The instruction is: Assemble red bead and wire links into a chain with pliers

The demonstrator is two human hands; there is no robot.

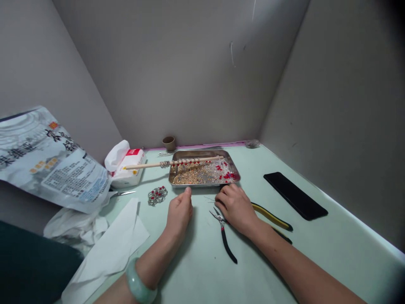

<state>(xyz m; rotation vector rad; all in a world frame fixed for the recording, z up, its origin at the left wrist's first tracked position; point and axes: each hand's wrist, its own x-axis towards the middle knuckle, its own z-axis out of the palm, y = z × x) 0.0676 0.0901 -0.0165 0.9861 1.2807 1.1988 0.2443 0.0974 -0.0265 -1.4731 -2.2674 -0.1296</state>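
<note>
My left hand is closed in front of the tray, thumb on top and fingers curled under; whatever it may hold is hidden. My right hand rests low on the table with bent fingers, beside a few thin wire pins. What lies under its fingertips cannot be seen. Small black-handled pliers lie with parted jaws just below it. Yellow-and-black-handled cutters lie partly beneath that hand and forearm. A metal tray holds gold, clear and red beads. Across it rests a wooden stick carrying wire loops and red beads.
A beaded wire cluster sits left of the tray. Farther left are a tissue pack, scissors, white paper and a large printed bag. A black phone-like slab lies right; a brown cup stands behind.
</note>
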